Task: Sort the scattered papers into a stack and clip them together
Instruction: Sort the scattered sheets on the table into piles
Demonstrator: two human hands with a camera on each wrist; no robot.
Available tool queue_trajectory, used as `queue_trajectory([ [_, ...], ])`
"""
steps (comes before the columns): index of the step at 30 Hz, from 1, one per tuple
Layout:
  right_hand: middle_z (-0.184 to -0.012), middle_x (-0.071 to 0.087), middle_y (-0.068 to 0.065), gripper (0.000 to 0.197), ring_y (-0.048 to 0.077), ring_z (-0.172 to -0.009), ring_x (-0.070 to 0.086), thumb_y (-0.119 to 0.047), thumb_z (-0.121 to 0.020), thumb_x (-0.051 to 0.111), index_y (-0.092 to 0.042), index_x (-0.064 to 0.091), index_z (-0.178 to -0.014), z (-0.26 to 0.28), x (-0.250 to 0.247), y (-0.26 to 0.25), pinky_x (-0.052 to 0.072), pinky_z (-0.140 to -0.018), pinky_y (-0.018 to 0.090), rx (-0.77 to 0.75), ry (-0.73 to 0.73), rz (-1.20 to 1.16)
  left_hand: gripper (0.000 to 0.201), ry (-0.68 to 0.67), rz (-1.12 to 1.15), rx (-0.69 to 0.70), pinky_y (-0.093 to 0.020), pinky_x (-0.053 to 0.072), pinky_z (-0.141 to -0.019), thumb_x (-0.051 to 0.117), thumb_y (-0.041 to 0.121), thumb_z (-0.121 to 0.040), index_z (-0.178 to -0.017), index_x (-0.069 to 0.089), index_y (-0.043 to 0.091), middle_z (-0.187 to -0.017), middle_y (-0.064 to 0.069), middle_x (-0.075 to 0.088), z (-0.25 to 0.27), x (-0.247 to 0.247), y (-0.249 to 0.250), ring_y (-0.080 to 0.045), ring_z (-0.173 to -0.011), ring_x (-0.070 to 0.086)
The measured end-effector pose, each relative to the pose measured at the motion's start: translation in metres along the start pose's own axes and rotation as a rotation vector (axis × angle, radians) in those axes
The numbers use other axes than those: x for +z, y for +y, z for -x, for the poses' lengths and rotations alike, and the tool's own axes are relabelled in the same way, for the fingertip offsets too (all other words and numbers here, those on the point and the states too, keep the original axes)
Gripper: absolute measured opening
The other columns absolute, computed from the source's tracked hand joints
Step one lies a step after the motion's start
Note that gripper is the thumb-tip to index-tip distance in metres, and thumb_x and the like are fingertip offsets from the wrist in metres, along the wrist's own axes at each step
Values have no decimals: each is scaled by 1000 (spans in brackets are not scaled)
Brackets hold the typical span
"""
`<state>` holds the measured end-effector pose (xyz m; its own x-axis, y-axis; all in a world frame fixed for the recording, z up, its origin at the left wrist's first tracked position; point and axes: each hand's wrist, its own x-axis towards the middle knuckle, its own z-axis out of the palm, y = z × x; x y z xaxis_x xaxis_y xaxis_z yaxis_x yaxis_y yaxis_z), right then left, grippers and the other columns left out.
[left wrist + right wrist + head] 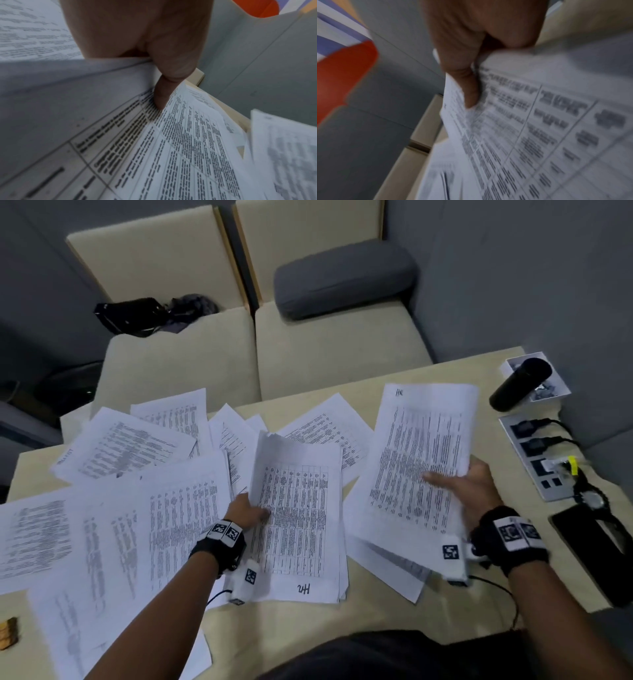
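Printed white sheets (137, 508) lie scattered over the beige table (308, 621). My left hand (248, 510) pinches the left edge of a thin bundle of table-printed pages (298, 515) at the table's middle, thumb on top. The left wrist view shows that thumb (161, 97) pressed onto the printed page (180, 155). My right hand (462, 484) grips a second bundle of pages (418, 457), lifted and tilted over the right side. In the blurred right wrist view, the thumb (469, 86) lies on top of those pages (539, 135).
A black cylinder (519, 383) on a white card, a power strip (537, 460) with plugs and cables, and a black phone (596, 549) sit along the right edge. A small gold object (8, 633) lies at the left edge. Cushioned seats (308, 347) stand beyond the table.
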<state>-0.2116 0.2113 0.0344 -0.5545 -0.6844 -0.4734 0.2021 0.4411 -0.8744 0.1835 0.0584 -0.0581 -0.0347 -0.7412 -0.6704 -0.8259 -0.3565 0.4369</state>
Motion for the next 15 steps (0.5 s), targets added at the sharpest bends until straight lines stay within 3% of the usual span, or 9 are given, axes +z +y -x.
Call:
queue_trajectory([
  [3,-107,75,7,49,23,-96,73,-1,-64,81,-14,65,-109,11,-7,-43,60,-75,38,-114,-176,-137,36,-10,42,18,-52,59,-79,77,11,-68,-95,62,-7,-93,-26,69,8,-4,3,-37,-86,69],
  [5,-112,73,8,59,25,-102,71,-9,-60,84,-10,63,-116,5,-8,-47,59,-78,39,-127,-205,-235,30,-13,81,25,-52,59,-79,74,3,-72,-96,61,-9,-90,-25,68,16,-3,11,-37,-84,69],
  [8,-116,71,11,82,28,-107,68,-20,-51,93,-6,59,-125,-4,12,-24,57,-87,44,-102,-148,-169,24,-33,159,44,-49,60,-76,70,1,-77,-98,61,-9,-80,-18,65,23,3,19,-31,-74,66],
  [10,-118,70,5,81,23,-105,69,-14,-54,92,-10,57,-127,0,37,0,57,-88,43,-79,-134,-61,25,-50,296,44,-40,59,-71,66,11,-86,-102,61,-8,-78,-14,64,27,10,23,-27,-69,63],
  [11,-120,68,1,80,21,-106,67,-11,-57,92,-13,55,-128,2,51,16,55,-92,44,-54,-123,21,36,-60,379,41,-39,55,-74,63,24,-90,-109,61,-7,-87,-13,66,29,14,24,-29,-77,65],
  [13,-126,61,-1,78,20,-111,61,-12,-67,87,-15,47,-133,9,81,45,48,-99,40,8,-103,269,71,-99,478,33,-42,44,-97,55,59,-85,-126,59,1,-113,-5,60,33,23,28,-25,-106,59],
  [14,-128,61,4,78,22,-114,60,-15,-71,84,-14,42,-136,13,96,60,48,-99,37,22,-128,370,78,-116,499,49,-40,39,-101,54,66,-81,-129,57,5,-116,0,56,36,28,30,-20,-111,55],
  [15,-132,59,8,79,25,-117,59,-18,-74,82,-13,38,-139,18,109,71,48,-99,36,35,-194,430,72,-120,505,58,-36,42,-97,59,63,-81,-127,59,8,-114,1,59,38,33,31,-18,-106,57],
])
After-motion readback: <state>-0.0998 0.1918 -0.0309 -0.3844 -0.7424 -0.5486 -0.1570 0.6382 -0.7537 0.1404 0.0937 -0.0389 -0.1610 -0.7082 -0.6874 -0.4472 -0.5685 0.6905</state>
